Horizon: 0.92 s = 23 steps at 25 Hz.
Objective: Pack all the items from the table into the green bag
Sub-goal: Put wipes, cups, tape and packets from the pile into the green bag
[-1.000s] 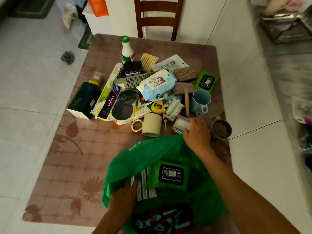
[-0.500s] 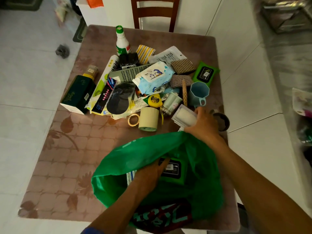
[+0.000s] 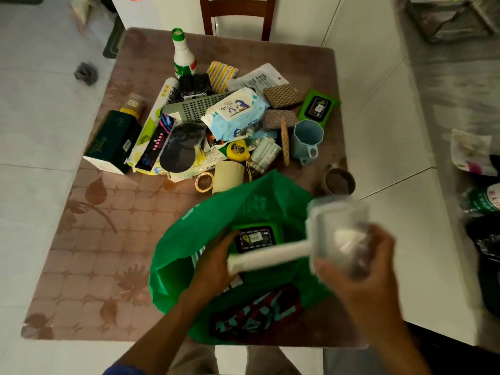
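Cluttered table (image 3: 89, 239): one green bag (image 3: 216, 220), two wipes packs, one bagged.

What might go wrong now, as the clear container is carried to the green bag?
The right hand holds the clear container above the green bag, whose mouth the left hand partly fills; its long white handle may catch there. The brown cup at the table edge could be knocked off.

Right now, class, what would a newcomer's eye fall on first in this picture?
First, the open green bag at the table's near edge, with the left hand inside it. Next, the blurred clear container held over the bag by the right hand. Behind them, a jumbled pile including a wipes pack and a blue cup.
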{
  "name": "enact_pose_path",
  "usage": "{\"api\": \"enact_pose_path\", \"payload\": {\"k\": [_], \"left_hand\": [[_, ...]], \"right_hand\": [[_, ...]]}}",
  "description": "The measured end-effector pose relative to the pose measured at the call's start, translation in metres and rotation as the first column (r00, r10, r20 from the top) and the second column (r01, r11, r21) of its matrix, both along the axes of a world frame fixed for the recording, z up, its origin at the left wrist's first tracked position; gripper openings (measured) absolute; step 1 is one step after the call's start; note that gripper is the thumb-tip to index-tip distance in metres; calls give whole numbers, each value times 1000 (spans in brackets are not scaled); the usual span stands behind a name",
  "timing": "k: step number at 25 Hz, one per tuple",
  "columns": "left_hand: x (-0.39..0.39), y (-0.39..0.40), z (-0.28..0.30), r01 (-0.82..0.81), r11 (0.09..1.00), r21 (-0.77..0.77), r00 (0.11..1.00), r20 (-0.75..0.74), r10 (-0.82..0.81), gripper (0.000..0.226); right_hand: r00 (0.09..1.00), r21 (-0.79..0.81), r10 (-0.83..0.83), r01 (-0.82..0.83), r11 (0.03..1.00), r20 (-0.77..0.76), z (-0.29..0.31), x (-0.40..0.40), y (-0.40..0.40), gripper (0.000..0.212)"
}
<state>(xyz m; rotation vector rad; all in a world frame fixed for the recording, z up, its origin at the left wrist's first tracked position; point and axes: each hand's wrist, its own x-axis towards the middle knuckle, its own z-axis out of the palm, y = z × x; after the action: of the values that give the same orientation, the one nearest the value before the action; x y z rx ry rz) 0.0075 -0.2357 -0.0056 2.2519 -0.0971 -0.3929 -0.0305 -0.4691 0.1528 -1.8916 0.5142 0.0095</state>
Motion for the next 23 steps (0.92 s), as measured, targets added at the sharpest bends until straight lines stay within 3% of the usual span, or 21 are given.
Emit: {"api": "enact_pose_path", "payload": {"k": [2, 5, 10, 12, 15, 17, 19, 21, 23], "left_hand": [[-4, 12, -3, -33, 996, -77, 998, -50, 29, 47], [-9, 25, -8, -69, 992, -103, 985, -166, 51, 45], [-19, 24, -11, 258, 944, 205, 963, -127, -236, 95], [-27, 20, -14, 296, 914, 277, 953, -142, -266, 109], [-29, 24, -20, 316, 894, 319, 948, -144, -284, 117], [-28, 27, -23, 298, 897, 326, 953, -153, -261, 114], [-27, 28, -24, 295, 890, 347, 954, -154, -256, 111], [-28, 26, -26, 282, 884, 372, 959, -136, -248, 111], [-29, 28, -27, 275, 870, 408, 961, -125, -245, 110]], "right_hand": [[977, 0, 135, -137, 991, -163, -39, -31, 23, 83], [931, -257, 175, -264, 930, -320, -97, -36, 35, 83], [940, -441, -58, -103, 891, -337, -129, -14, 5, 81], [928, -458, -49, -135, 879, -368, -130, -4, 9, 79], [906, -429, 138, -318, 846, -399, -131, 13, 22, 79], [882, -174, 268, -355, 918, -388, -129, 24, 12, 84], [773, 57, 431, -460, 886, -466, -126, 30, -10, 95], [630, 15, 497, -610, 792, -596, -126, 32, -32, 99], [507, -126, 477, -768, 628, -718, -123, 36, -43, 105]]}}
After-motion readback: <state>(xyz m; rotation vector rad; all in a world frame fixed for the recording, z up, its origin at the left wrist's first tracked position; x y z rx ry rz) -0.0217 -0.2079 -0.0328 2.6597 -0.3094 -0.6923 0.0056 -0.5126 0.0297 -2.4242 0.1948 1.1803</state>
